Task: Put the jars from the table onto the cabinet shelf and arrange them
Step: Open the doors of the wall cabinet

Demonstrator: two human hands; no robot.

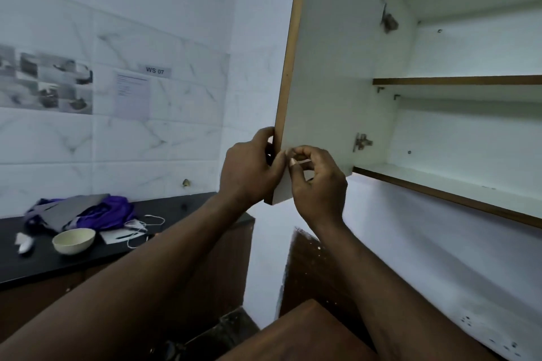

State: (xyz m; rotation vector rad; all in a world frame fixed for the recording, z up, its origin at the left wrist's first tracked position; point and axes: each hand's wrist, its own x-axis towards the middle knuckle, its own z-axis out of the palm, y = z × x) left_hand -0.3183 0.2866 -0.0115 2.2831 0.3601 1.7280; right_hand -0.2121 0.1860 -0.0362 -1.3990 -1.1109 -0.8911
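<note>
Both forearms reach up from the near edge toward the open cabinet door point(322, 67). At its lower corner the left hand point(249, 170) is clamped on the door's outer edge, thumb in front and fingers behind, probably to hold the door wide and steady. The right hand point(318, 184) sits just beside it against the door's inner face, its fingers pinched together on something small and pale that is too small to name.

To the right, the cabinet shelf point(440, 187) and the one above it show no jars, and no jars appear anywhere in view, so none has been moved yet. On the dark counter point(176, 208) at far left lie a cream bowl point(74, 240), a purple cloth point(111, 211) and a white cable point(140, 226). The open door stands between that counter and the shelves.
</note>
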